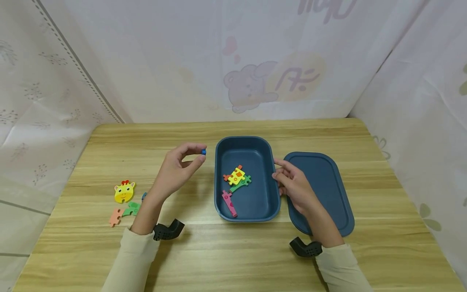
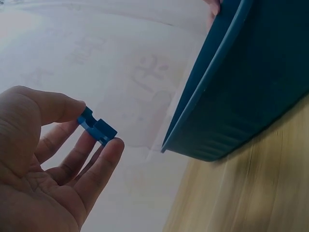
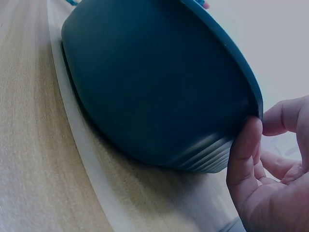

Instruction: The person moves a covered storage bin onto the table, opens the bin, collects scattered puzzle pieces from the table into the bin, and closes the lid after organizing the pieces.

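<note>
Left hand: thumb and fingertips pinching 1 blue piece. Right hand: thumb and fingers clamped on the adjoining rim of 1 blue box. In box, left of right hand: 1 yellow piece, 1 pink piece. Right of right hand: 1 lid. Left of left hand: 1 giraffe-face piece.

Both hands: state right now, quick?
Left hand: closed, pinching a small blue piece.
Right hand: closed, holding the dark blue box by its rim.

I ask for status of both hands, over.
Left hand pinches small blue notched piece. Right hand grips navy rectangular box. Nothing visible between piece and box.
</note>
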`<action>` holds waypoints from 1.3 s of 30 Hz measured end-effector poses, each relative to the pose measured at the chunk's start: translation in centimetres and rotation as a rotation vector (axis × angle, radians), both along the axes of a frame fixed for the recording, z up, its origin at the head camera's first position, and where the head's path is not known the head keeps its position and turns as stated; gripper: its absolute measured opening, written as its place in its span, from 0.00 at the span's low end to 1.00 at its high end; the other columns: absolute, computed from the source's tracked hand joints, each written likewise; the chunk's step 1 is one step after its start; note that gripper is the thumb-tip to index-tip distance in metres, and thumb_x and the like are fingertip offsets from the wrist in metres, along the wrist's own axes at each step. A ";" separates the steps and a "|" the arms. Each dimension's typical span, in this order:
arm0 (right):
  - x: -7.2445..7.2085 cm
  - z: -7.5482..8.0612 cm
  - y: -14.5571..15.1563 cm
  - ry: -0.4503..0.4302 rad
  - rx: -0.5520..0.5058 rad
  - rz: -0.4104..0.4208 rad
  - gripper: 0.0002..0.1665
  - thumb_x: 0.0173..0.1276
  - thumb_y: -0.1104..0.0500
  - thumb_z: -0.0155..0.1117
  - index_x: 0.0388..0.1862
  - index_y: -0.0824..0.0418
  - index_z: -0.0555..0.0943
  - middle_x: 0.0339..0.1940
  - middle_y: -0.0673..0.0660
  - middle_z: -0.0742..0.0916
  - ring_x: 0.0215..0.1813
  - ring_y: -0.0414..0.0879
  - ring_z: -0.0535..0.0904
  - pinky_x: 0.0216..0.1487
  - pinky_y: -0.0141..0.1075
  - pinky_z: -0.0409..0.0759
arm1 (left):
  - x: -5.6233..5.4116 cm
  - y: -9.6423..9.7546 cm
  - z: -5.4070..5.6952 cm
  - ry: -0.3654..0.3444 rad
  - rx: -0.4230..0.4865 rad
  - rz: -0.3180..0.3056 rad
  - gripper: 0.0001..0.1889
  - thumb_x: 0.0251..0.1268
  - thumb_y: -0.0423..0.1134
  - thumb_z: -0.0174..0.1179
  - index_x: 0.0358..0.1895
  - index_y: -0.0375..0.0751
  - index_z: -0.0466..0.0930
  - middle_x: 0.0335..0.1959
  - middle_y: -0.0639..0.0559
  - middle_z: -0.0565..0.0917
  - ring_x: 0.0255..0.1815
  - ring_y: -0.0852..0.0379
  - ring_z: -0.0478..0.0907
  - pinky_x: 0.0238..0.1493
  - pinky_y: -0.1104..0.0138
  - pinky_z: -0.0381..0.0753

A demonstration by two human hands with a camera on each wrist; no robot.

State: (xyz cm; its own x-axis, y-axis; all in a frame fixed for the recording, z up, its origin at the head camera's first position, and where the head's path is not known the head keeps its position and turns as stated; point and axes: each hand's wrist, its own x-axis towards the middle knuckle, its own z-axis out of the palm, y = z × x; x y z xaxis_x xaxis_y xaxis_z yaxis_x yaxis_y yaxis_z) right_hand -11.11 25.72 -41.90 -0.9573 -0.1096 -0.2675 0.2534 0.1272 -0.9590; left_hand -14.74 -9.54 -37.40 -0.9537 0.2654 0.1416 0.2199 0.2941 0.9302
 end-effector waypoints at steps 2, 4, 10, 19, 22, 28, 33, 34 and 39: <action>0.0 0.0 0.0 -0.001 -0.001 0.001 0.35 0.82 0.60 0.56 0.84 0.58 0.62 0.42 0.48 0.82 0.34 0.38 0.76 0.31 0.32 0.81 | 0.1 0.1 0.1 -0.002 0.004 -0.006 0.16 0.76 0.39 0.66 0.62 0.44 0.83 0.63 0.48 0.85 0.65 0.52 0.82 0.62 0.49 0.87; -0.1 -0.1 -0.1 -0.001 -0.002 -0.001 0.35 0.82 0.61 0.56 0.84 0.58 0.63 0.42 0.48 0.82 0.34 0.38 0.76 0.31 0.32 0.81 | 0.1 0.2 0.0 -0.003 0.008 -0.010 0.16 0.76 0.39 0.65 0.62 0.44 0.83 0.64 0.47 0.85 0.66 0.51 0.82 0.63 0.47 0.87; -0.2 -0.3 -0.2 0.003 -0.001 -0.001 0.34 0.82 0.61 0.55 0.84 0.58 0.63 0.42 0.48 0.82 0.34 0.38 0.76 0.30 0.32 0.80 | 0.3 0.8 0.1 -0.003 0.013 -0.014 0.16 0.76 0.38 0.65 0.62 0.42 0.83 0.64 0.46 0.85 0.67 0.50 0.81 0.63 0.48 0.87; -0.4 -0.3 -0.1 0.005 0.010 -0.002 0.34 0.82 0.61 0.55 0.84 0.57 0.64 0.41 0.47 0.82 0.34 0.39 0.76 0.30 0.32 0.80 | 0.7 2.1 0.3 0.026 0.056 -0.051 0.16 0.74 0.35 0.66 0.62 0.38 0.84 0.62 0.45 0.85 0.66 0.50 0.81 0.61 0.60 0.89; -0.4 -0.3 -0.1 0.001 0.006 -0.003 0.34 0.82 0.61 0.55 0.84 0.57 0.64 0.41 0.47 0.81 0.34 0.38 0.75 0.30 0.31 0.80 | 0.9 2.3 0.3 0.052 0.056 -0.055 0.15 0.74 0.33 0.67 0.60 0.41 0.85 0.61 0.47 0.85 0.66 0.51 0.81 0.62 0.61 0.88; -0.2 -0.3 -0.1 0.005 0.005 0.000 0.34 0.82 0.61 0.54 0.84 0.57 0.63 0.41 0.47 0.81 0.34 0.38 0.75 0.30 0.32 0.80 | 1.2 2.7 0.2 0.153 0.001 -0.071 0.15 0.73 0.33 0.67 0.60 0.43 0.85 0.60 0.50 0.86 0.65 0.54 0.82 0.63 0.60 0.88; -0.2 -0.2 -0.1 0.005 -0.001 0.000 0.34 0.82 0.61 0.54 0.84 0.58 0.63 0.40 0.46 0.81 0.34 0.38 0.75 0.30 0.31 0.80 | 1.5 3.2 0.3 0.204 -0.049 -0.084 0.15 0.73 0.32 0.67 0.59 0.43 0.85 0.60 0.50 0.85 0.64 0.55 0.82 0.63 0.60 0.88; -0.1 -0.2 -0.1 0.005 -0.002 -0.001 0.34 0.82 0.61 0.55 0.84 0.58 0.63 0.40 0.46 0.81 0.34 0.38 0.75 0.30 0.31 0.80 | 1.6 3.2 0.3 0.215 -0.059 -0.086 0.15 0.73 0.32 0.67 0.59 0.43 0.85 0.60 0.50 0.85 0.64 0.55 0.82 0.63 0.59 0.88; -0.1 -0.2 -0.1 0.005 -0.008 0.002 0.34 0.82 0.61 0.55 0.84 0.59 0.63 0.40 0.46 0.81 0.34 0.38 0.75 0.30 0.31 0.80 | 1.8 3.5 0.2 0.263 -0.095 -0.097 0.14 0.72 0.32 0.67 0.58 0.43 0.86 0.59 0.49 0.85 0.63 0.53 0.82 0.62 0.52 0.88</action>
